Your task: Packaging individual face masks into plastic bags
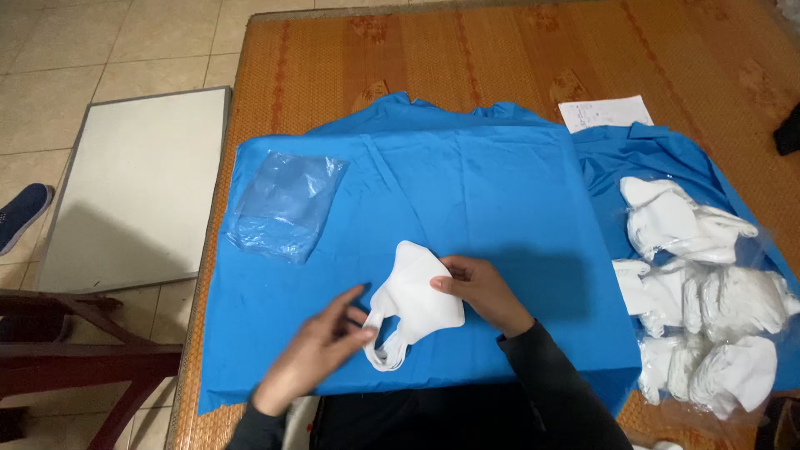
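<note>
A woven reed mat (467, 58) in orange-brown covers the raised surface you work at, with pale floor tiles (108, 42) and a flat grey-white panel (133, 183) lying to your left. Over the mat lies a smooth blue cloth (467, 192), lightly creased, and a second blue cloth (633, 154) beside it on the right. Your left hand (312, 354) rests on the blue cloth, its fingers pinching the bunched elastic loops (385, 350) of a white mask (417, 296). Your right hand (483, 287) grips the mask's right edge, thumb on top, fingers closed upon it. The mask is soft, matte, folded flat into a curved, beak-like shape, and it lies near the front middle of the cloth. One mask is in hand; its loops are gathered but not yet tucked, as far as can be judged. To your right a heap of similar white masks (708, 292) sits partly in crinkled clear wrapping, apart from the one held; whether that heap is finished work or work left cannot be told. A clear plastic bag (283, 204), limp and glossy, lies empty at the cloth's upper left. A white paper slip (604, 112) lies on the mat beyond.
</note>
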